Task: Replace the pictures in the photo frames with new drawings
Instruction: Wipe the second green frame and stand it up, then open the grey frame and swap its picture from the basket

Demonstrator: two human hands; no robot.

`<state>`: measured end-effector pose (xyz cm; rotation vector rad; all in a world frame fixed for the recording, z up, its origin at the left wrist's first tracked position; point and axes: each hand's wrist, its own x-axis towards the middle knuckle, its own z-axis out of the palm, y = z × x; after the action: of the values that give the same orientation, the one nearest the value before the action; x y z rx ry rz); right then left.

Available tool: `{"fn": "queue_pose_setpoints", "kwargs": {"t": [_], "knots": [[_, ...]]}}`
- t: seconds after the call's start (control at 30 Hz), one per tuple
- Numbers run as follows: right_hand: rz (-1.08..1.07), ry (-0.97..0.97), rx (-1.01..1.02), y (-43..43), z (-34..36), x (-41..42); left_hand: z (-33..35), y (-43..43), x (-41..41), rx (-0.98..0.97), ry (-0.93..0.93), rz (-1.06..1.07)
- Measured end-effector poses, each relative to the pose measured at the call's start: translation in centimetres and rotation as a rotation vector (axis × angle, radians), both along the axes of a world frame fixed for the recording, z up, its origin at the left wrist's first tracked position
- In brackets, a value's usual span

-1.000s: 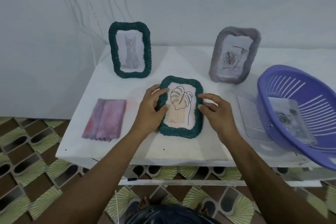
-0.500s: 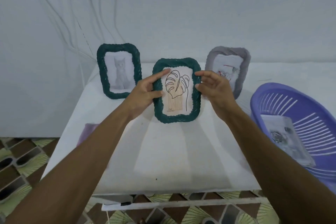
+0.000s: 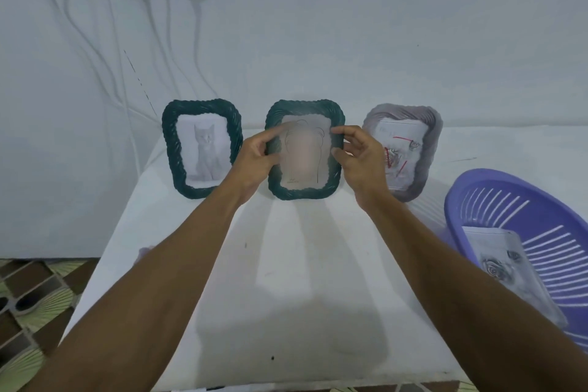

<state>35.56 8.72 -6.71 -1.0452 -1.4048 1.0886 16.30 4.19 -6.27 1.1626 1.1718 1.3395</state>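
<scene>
White table point(image 3: 286, 296) carries a purple basket point(image 3: 537, 219) at its right edge. Three frames stand in a row at the back: cat frame point(image 3: 194, 191), middle frame point(image 3: 305, 193), grey frame point(image 3: 430, 137). Left hand point(image 3: 254, 159) grips the middle frame's left edge; right hand point(image 3: 359, 159) pinches its right edge. Its picture is blurred. One sheet point(image 3: 502, 261) lies in the basket.

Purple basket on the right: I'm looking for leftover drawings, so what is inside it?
Inside the purple basket lies a pale sheet with a grey rose-like sketch. Anything beneath that sheet is covered, and the basket's right part runs out of frame.
</scene>
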Motion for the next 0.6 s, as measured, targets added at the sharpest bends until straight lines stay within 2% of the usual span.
{"fn": "queue_pose_setpoints", "kwargs": {"t": [0.33, 0.47, 0.6], "knots": [[-0.056, -0.142, -0.007, -0.1, -2.0, 0.0, -1.2, 0.8, -0.1, -0.027, 0.115, -0.045], [-0.063, -0.186, 0.054, -0.6, -1.8, 0.0, -1.4, 0.5, 0.5, 0.02, 0.262, 0.102], [-0.182, -0.216, 0.211, -0.5, -1.0, 0.6, -1.3, -0.5, 1.7, 0.165, 0.577, 0.328]]}}
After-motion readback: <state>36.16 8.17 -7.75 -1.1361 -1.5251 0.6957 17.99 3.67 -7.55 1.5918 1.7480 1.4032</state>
